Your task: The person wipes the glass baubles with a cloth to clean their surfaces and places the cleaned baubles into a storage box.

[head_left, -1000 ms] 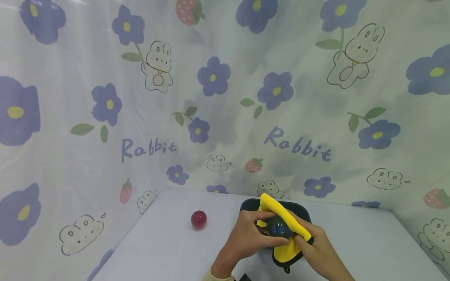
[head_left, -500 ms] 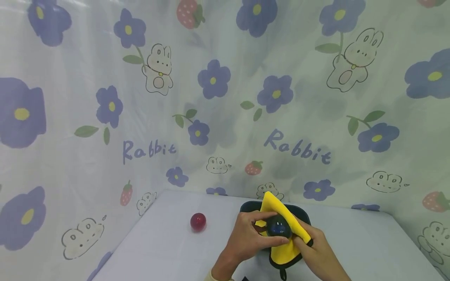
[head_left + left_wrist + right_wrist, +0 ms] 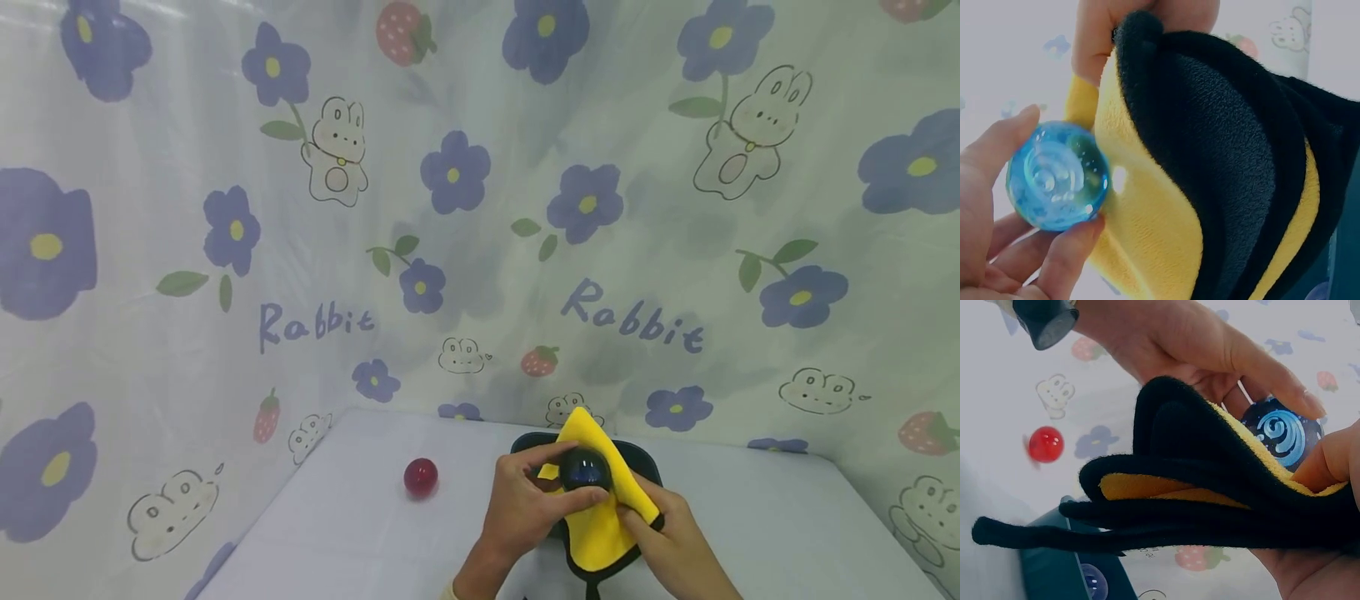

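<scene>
The left hand point(image 3: 525, 508) pinches a glossy blue glass ball point(image 3: 584, 468) between thumb and fingertips, held in the air above a dark teal tray point(image 3: 643, 457) near the back of the pale table point(image 3: 352, 533). The right hand point(image 3: 671, 542) grips a folded yellow-and-black plush cloth point(image 3: 600, 525), pressing it against the ball's side. Compared with a second ago, the ball sits higher and more exposed, the cloth having slid lower beneath it, so wiping seems well along. A red glass ball point(image 3: 420, 477) rests apart to the left.
</scene>
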Motion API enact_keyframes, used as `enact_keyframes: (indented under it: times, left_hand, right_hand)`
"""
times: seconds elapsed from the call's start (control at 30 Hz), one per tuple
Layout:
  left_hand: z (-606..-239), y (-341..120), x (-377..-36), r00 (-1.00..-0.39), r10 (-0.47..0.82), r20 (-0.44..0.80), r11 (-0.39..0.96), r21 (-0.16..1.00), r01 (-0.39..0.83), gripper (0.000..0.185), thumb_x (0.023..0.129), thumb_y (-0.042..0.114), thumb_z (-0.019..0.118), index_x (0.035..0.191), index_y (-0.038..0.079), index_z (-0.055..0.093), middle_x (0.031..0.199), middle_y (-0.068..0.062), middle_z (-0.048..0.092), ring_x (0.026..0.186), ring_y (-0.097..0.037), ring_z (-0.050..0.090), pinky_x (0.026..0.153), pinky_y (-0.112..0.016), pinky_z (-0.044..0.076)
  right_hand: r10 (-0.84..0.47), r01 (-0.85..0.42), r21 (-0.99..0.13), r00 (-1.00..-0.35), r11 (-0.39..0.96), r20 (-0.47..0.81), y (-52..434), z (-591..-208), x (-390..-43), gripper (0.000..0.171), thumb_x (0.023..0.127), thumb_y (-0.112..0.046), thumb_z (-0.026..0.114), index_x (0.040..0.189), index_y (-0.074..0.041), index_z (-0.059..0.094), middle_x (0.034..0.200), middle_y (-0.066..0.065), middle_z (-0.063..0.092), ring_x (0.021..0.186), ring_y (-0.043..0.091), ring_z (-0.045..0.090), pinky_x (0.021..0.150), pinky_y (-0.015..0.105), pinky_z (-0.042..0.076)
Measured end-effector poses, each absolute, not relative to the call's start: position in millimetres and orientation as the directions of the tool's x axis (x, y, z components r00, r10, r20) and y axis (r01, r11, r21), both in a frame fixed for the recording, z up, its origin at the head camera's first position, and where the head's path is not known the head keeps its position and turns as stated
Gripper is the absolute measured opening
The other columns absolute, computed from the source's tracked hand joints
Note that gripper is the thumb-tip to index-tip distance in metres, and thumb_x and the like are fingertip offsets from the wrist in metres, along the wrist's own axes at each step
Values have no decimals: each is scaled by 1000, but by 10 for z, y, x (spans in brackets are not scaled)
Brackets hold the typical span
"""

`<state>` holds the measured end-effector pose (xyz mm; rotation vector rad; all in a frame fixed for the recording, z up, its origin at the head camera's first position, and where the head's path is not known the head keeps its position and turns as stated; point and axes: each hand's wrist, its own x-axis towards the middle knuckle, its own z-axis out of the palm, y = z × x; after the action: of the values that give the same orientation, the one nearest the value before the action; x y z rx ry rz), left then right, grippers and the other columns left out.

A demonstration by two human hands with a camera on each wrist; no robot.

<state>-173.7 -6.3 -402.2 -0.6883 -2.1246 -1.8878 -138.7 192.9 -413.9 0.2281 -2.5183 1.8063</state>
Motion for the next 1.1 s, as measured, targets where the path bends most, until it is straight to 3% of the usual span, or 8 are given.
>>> enact_keyframes:
  times: [0.13,0.37,0.6,0.8,0.9,0.97,1.1]
  left_hand:
    - [-4033,-39,-1740,-881,152,448,83,882,463,47,80,35,90,123,22,75,121,0,77,100,-9,73,81,-28,64]
    - [-4061,-43,-1786,-880,149,451,83,881,466,54,79,31,91,128,19,72,121,-1,76,106,-10,73,85,-28,63]
    - [-4065,-93,-1815,-894,150,422,142,886,442,56,79,36,90,130,21,71,125,0,74,110,-11,72,92,-29,62]
    - [-4093,-123,-1851,-917,167,363,174,904,390,53,78,41,90,124,18,74,120,-3,77,103,-10,74,86,-25,63]
    - [-4105,-132,-1862,-915,204,348,181,905,385,53,79,40,90,123,15,75,118,-5,78,97,-7,75,82,-23,63]
    - [-4108,-144,-1862,-907,236,348,194,898,395,51,79,40,90,122,16,76,115,-5,79,88,-4,72,79,-21,62]
    - [-4120,-151,-1851,-880,300,368,219,871,439,41,79,41,90,113,22,79,94,-3,79,64,-1,59,65,-18,57]
  right_hand:
    - [-88,-140,-932,-989,333,117,1911,-4150,-1381,49,98,-7,59,144,7,52,100,13,66,79,16,61,70,27,58]
    - [-54,-167,-914,-986,370,158,1900,-4156,-1351,53,98,-6,62,146,11,48,124,20,70,86,13,66,80,32,65]
    - [-67,-198,-897,-980,396,186,1907,-4132,-1315,54,97,0,62,148,12,47,135,29,65,81,11,61,74,25,60]
    - [5,-213,-891,-972,401,234,1855,-4135,-1269,57,91,8,63,147,1,54,135,23,68,73,11,57,66,23,56]
    - [-13,-349,-840,-926,415,378,1837,-4171,-1251,62,86,15,62,145,-1,57,131,23,69,68,7,55,62,22,53]
    - [-55,-475,-761,-861,443,506,1832,-4204,-1250,67,81,19,62,144,-2,59,132,22,70,71,3,57,66,17,55]
    - [-174,-692,-557,-685,459,708,1843,-4250,-1290,80,73,26,62,146,-6,58,146,4,63,112,-9,63,93,4,49]
